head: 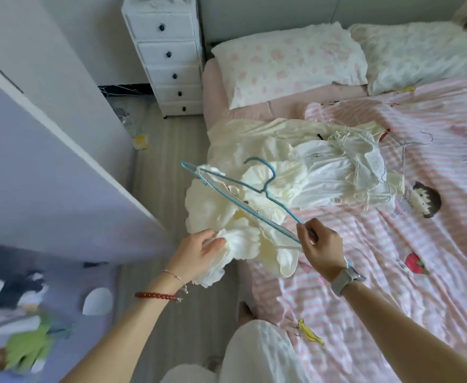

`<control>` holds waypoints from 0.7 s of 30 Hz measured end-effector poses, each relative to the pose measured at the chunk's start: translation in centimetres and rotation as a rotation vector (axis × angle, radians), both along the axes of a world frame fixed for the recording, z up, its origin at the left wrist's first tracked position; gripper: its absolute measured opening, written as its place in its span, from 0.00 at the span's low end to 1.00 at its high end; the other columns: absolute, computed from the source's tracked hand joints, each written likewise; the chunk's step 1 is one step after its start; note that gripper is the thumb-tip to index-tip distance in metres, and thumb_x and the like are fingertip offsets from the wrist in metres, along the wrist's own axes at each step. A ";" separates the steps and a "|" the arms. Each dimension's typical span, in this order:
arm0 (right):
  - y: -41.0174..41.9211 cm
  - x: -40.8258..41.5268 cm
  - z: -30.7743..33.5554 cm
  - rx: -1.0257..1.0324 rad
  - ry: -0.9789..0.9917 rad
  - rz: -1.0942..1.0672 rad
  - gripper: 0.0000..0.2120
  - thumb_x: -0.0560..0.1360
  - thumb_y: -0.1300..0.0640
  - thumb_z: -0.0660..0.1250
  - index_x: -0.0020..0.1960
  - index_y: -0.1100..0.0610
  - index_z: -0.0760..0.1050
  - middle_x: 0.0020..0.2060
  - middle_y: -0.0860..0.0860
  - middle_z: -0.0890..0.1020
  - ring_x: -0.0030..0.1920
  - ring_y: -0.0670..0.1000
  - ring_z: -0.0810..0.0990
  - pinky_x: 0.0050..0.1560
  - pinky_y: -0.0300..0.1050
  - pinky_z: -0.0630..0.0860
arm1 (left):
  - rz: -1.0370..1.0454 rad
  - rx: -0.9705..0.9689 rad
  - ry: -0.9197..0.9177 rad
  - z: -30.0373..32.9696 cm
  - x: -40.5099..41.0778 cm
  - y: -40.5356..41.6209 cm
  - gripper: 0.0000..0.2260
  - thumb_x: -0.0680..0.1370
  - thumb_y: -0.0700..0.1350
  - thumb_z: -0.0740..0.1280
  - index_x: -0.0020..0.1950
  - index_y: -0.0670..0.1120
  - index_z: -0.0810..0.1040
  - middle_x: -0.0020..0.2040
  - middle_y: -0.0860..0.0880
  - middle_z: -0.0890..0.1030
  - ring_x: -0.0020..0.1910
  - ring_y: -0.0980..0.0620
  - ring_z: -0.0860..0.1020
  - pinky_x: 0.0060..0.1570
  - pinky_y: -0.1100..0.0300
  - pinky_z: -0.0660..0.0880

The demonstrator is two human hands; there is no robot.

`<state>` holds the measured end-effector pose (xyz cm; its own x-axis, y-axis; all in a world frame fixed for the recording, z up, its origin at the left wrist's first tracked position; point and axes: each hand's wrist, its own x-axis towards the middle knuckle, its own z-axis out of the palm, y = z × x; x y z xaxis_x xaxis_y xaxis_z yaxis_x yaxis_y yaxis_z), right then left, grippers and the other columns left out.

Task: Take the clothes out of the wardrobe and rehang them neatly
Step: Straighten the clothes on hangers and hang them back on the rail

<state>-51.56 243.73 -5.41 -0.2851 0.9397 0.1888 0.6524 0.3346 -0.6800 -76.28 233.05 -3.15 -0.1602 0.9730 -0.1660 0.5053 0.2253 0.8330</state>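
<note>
A cream ruffled garment [224, 214] hangs bunched in the air beside the bed's edge, partly threaded on a blue wire hanger [257, 192]. My left hand [199, 251] grips the garment's lower folds. My right hand [319, 243] pinches the hanger's right end. A heap of pale cream and white clothes [323, 164] lies on the bed behind, with thin wire hangers [409, 143] sticking out of it. The lilac wardrobe door [41, 172] stands open at the left.
The bed has a pink striped cover [392, 258] and two pillows [287, 62] at its head. A white drawer tower [168, 56] stands against the wall. Between wardrobe and bed runs a narrow strip of grey floor [166, 167]. My knee [254, 352] is at the bottom.
</note>
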 end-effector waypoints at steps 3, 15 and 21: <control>-4.6 0.3 -0.3 0.034 -0.141 0.146 0.19 0.72 0.42 0.54 0.31 0.55 0.67 0.19 0.46 0.69 0.20 0.46 0.69 0.22 0.40 0.63 | 0.030 -0.080 -0.002 -0.2 -0.6 -5.7 0.17 0.70 0.56 0.61 0.29 0.49 0.57 0.23 0.54 0.62 0.25 0.57 0.59 0.28 0.62 0.56; -16.6 -17.4 2.8 0.064 -0.037 0.724 0.19 0.71 0.43 0.56 0.31 0.56 0.70 0.21 0.47 0.71 0.27 0.50 0.71 0.29 0.40 0.61 | 1.094 0.048 -0.209 5.3 -9.0 -29.7 0.12 0.77 0.44 0.65 0.35 0.42 0.70 0.33 0.44 0.66 0.34 0.51 0.63 0.35 0.58 0.59; -23.0 -25.9 5.5 -0.102 0.087 1.090 0.14 0.70 0.41 0.55 0.29 0.46 0.61 0.23 0.44 0.70 0.25 0.44 0.67 0.28 0.31 0.60 | 1.529 0.137 -0.235 7.7 -8.6 -40.0 0.12 0.75 0.40 0.68 0.34 0.41 0.70 0.31 0.44 0.67 0.33 0.52 0.64 0.32 0.62 0.63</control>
<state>-77.51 220.70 0.10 -0.9615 0.2037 0.1844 -0.0110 0.6423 -0.7664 -84.87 193.09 4.60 -0.9638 -0.0773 -0.2553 -0.2666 0.3045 0.9144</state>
